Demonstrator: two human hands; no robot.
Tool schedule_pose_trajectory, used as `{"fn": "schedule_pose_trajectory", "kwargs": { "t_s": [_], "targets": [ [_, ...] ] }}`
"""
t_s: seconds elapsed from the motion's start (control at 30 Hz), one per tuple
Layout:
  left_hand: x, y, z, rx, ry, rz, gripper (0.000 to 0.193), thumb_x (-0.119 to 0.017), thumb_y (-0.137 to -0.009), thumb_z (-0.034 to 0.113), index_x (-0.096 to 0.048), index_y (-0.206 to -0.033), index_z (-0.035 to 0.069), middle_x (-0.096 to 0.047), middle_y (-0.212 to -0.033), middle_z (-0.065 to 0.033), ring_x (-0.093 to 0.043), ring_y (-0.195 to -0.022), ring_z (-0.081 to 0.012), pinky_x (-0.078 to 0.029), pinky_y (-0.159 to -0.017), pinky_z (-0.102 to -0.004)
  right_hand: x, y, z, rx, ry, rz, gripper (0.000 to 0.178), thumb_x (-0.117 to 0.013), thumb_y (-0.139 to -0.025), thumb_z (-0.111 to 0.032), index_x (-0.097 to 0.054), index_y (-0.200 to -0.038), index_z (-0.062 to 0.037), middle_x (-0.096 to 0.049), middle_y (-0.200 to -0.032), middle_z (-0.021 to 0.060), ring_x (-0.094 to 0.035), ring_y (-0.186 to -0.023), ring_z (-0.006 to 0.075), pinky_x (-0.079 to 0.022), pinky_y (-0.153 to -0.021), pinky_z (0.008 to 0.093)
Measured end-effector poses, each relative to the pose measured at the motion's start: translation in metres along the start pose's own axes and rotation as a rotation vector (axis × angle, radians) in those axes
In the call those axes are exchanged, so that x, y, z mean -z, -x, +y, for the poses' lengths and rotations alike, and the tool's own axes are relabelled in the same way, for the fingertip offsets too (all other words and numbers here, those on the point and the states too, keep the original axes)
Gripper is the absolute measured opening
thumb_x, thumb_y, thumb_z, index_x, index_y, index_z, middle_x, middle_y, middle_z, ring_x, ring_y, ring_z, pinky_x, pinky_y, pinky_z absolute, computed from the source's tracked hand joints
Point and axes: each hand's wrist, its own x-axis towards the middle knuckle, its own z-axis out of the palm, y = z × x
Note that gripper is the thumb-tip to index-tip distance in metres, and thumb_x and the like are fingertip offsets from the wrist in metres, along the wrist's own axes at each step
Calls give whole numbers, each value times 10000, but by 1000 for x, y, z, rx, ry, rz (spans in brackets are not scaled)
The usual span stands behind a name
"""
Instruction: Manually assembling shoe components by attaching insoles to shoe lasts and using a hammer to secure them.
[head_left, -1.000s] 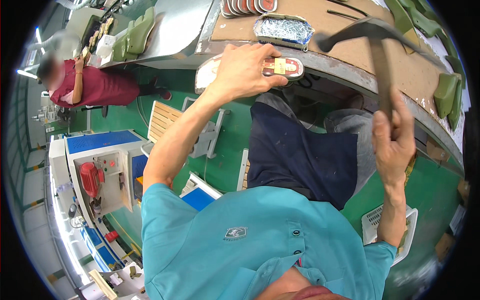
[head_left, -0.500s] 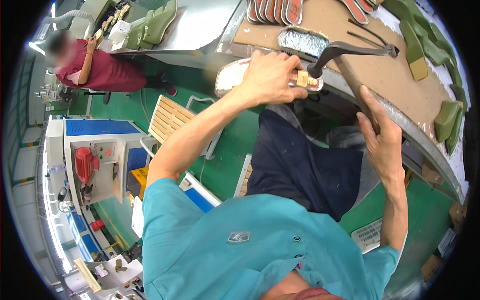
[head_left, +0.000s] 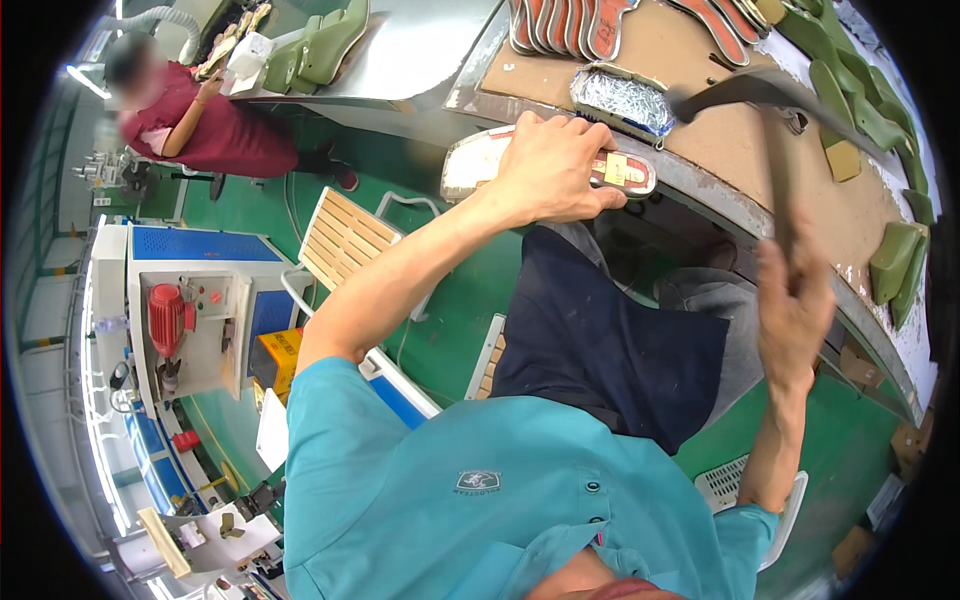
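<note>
My left hand point(head_left: 560, 170) is closed round the middle of a shoe insole point(head_left: 472, 166) at the bench's front edge. Its wide end is pale; the other end is reddish with a yellow patch, and a light rim runs round it. What lies beneath it is hidden by my hand. In my right hand point(head_left: 795, 300) is a hammer, its wooden handle point(head_left: 778, 190) pointing away from me. The dark, curved hammer head point(head_left: 745, 90), smeared by motion, hangs over the bench to the right of the insole. A box of small silvery nails point(head_left: 622, 100) sits just beyond the insole.
On the brown-topped bench point(head_left: 710, 135), several red, metal-rimmed sole pieces point(head_left: 605, 30) lie at the back. Green shoe lasts point(head_left: 897, 250) line the right side. A slatted wooden chair point(head_left: 345, 245) stands at left, near a machine with a red motor point(head_left: 166, 318). A person in maroon point(head_left: 225, 135) works farther off.
The hammer has risen off the insole's reddish end and swung right, its head now above the bench. My right hand has shifted right and nearer me. My left hand keeps its grip.
</note>
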Motion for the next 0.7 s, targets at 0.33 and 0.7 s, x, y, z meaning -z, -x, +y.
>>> {"fn": "schedule_pose_trajectory", "kwargs": {
  "t_s": [0.33, 0.7],
  "targets": [
    [4, 1, 0, 36, 0, -15, 533, -708, -708, 489, -608, -1073, 113, -636, -955, -53, -587, -961, -227, -356, -840, -382, -33, 21, 5, -24, -111, -137, 436, -568, -900, -5, -460, -1322, -31, -596, -1229, 139, -620, -994, 175, -490, -841, 296],
    [0, 8, -1, 23, 5, 29, 704, -731, -692, 475, -536, -1199, 28, -642, -985, -120, -593, -968, -266, -367, -847, -398, -32, 25, -17, -492, -523, -95, 464, -494, -962, -98, -348, -1402, -98, -470, -634, -27, -389, -464, 27, -306, -398, 184]
  ]
}}
